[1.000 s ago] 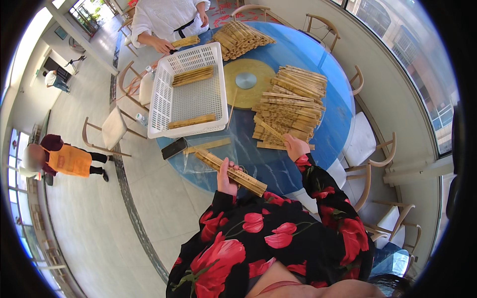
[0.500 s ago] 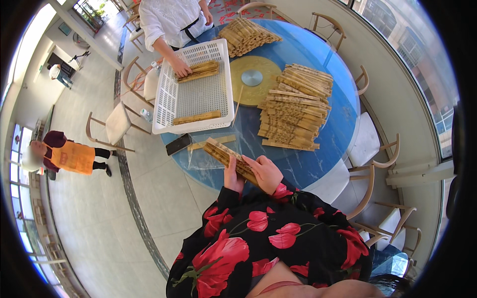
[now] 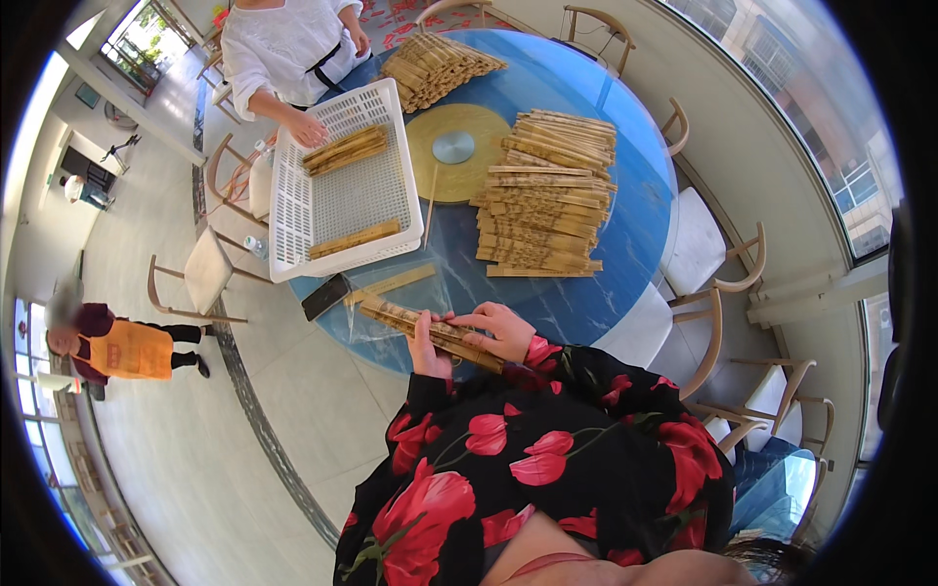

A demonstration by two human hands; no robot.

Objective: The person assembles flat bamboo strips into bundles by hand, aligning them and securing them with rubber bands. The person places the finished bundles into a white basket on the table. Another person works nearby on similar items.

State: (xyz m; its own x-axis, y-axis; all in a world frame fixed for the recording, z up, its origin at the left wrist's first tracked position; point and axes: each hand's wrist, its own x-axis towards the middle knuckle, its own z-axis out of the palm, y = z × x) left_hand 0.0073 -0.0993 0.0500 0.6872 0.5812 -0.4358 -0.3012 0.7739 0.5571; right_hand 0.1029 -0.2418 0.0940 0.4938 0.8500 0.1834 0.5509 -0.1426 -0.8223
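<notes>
A bundle of flat bamboo slats with dark markings is held slantwise in front of my chest, above the table's near edge. My left hand is closed round it from below, with the thumb up along its side. My right hand lies over its nearer end, fingers bent onto the slats. Just beyond the bundle, a single slat lies by a clear plastic sheet. Farther right, many similar slats form a broad pile.
On the blue round table stands a white basket holding bamboo bundles. A co-worker's hand is over its far bundle. Another slat pile, a gold turntable, a thin stick and a black phone are there. Chairs surround the table.
The view has swung, shifting the table left in the picture. My bundle lies flatter, and my right hand's fingers have shifted on it. The co-worker's hand has lifted off the basket's far bundle.
</notes>
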